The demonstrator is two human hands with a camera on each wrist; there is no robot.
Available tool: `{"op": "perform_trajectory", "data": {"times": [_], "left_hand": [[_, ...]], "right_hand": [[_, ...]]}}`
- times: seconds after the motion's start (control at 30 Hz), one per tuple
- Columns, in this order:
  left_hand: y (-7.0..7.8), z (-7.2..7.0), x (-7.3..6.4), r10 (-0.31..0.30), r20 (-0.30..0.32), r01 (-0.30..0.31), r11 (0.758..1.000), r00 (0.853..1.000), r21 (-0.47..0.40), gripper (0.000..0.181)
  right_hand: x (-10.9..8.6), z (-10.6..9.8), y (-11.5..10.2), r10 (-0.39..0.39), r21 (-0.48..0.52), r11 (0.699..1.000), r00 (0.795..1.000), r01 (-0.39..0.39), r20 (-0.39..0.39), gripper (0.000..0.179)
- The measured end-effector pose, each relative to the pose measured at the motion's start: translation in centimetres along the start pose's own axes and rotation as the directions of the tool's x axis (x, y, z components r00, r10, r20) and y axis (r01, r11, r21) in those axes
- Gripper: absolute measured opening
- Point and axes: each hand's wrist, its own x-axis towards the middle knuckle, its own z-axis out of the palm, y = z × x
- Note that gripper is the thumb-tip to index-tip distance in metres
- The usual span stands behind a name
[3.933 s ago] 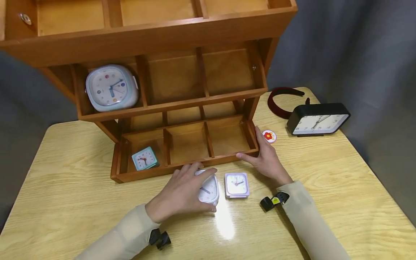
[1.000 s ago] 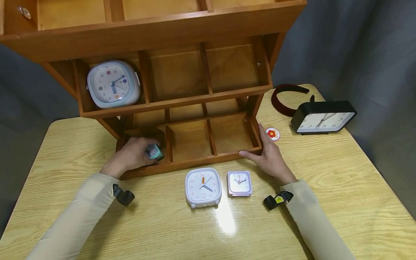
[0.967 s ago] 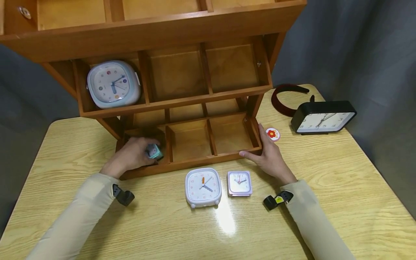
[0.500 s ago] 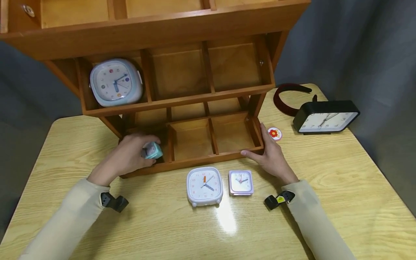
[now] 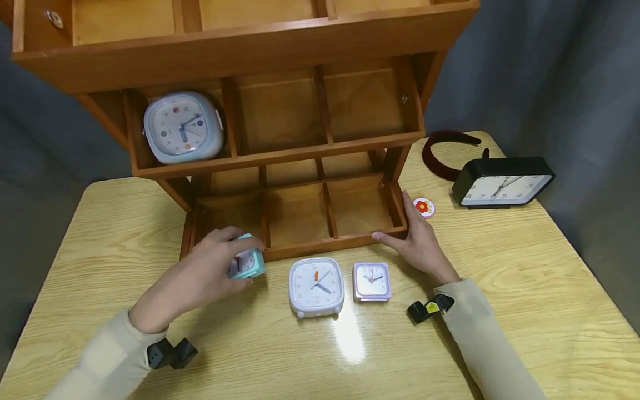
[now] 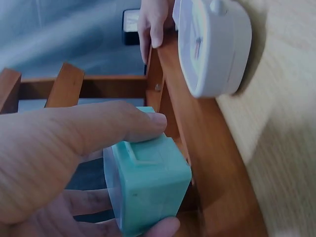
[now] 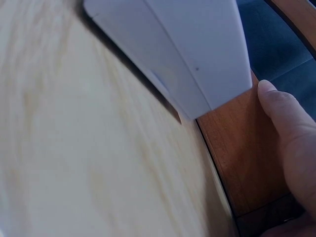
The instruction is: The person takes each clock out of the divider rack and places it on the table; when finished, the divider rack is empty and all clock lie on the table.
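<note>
In the head view my left hand holds a small teal alarm clock just over the front left edge of a tiered wooden organizer. The left wrist view shows thumb and fingers pinching opposite sides of this clock. My right hand grips the organizer's lower right front corner, thumb on the front edge and fingers along the side. Between the hands, a white alarm clock and a smaller lilac one stand on the table before the organizer.
A light blue alarm clock sits in the middle tier's left compartment. On the right of the table are a black rectangular clock, a dark red headband and a round flower sticker. The organizer's top tier overhangs at the back.
My left hand has let go of the white clock, reached into the lower left compartment and lifted the teal clock forward out of it. My right hand stays at the corner.
</note>
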Motion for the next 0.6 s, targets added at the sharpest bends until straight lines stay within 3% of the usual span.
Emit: {"op": "perform_trajectory", "data": {"times": [0.3, 0.6], "left_hand": [[1.0, 1.3, -1.2, 0.007, 0.006, -0.007, 1.0, 1.0, -0.005, 0.047], [0.7, 3.3, -1.7, -0.001, 0.078, 0.004, 0.999, 0.997, -0.036, 0.047]], "right_hand": [[0.1, 0.1, 0.0, -0.001, -0.007, 1.0, 1.0, 0.001, 0.003, 0.112], [0.1, 0.0, 0.0, 0.012, -0.015, 1.0, 1.0, -0.012, 0.011, 0.112]]}}
